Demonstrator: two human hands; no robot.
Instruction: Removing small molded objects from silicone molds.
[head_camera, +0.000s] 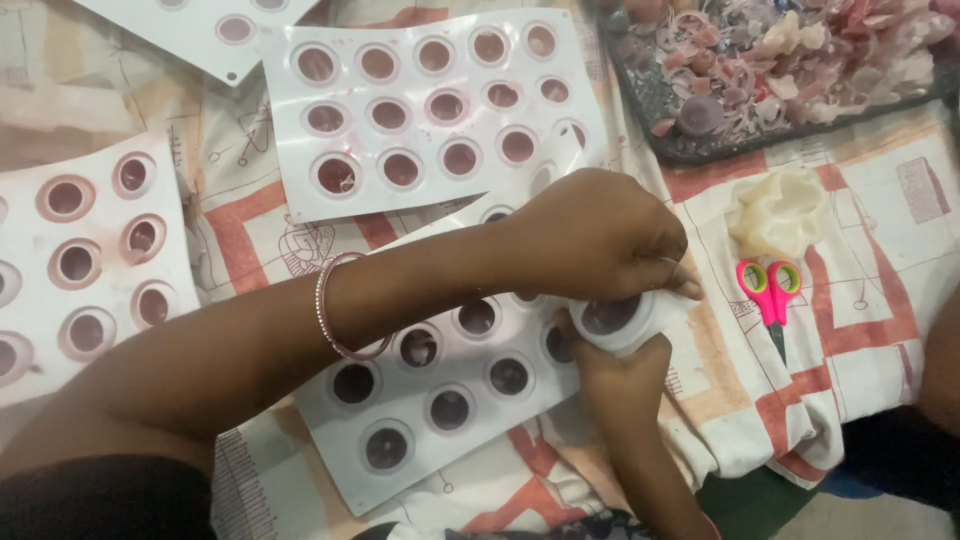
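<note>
Mould sheet (440, 400), white and flexible, lies on the patterned cloth (860, 300). I see my left hand (600, 235) pinching its bent corner from above, right hand (625, 375) gripping beneath. I judge it soft and light; best held by the rim.

Seen from above: left hand (600, 235) reached across, fingers (672, 275) pressed on the corner of a white mould sheet (440, 400) with round dark-filled cups. Right hand (620, 380) came up from below, gripped that same bent corner from underneath. Pink bangle (335, 310) worn on the left wrist. Lay on a patterned cloth (860, 300), with another mould sheet (430, 100) above and a third (85, 260) at far left. Pink scissors (768, 290) just beside the hands, under a cream lump (780, 210). Dark tray of pinkish scraps (780, 70) at upper right.
</note>
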